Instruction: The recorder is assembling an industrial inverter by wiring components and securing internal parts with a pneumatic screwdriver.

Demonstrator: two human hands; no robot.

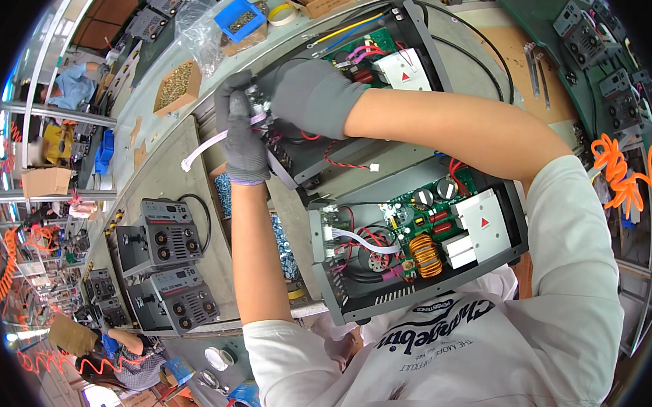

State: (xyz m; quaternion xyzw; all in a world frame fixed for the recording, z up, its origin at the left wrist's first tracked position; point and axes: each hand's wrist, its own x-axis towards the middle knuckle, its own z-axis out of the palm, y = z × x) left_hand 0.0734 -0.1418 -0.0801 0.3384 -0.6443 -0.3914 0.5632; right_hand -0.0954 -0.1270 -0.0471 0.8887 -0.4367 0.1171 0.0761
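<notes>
Both my hands wear grey gloves and meet at the front end of an open black chassis (321,163). Its green circuit board (378,48) lies bare at the far end. My left hand (241,136) grips a white flat ribbon cable (200,149) that trails off to the left. My right hand (309,96) is curled over a small metal part (256,97) at the chassis front, touching the left fingertips. Nearer to me lies a second open chassis (350,297) with a green board, a copper coil (425,254) and its own white ribbon cable (364,241).
Two closed grey units with knobs (163,235) (182,299) stand at the left. A cardboard box of brass screws (177,85), a blue bin (240,18) and a plastic bag (199,27) lie beyond my hands. An orange coiled hose (622,175) hangs at the right. Other people work at the left (70,87) (123,348).
</notes>
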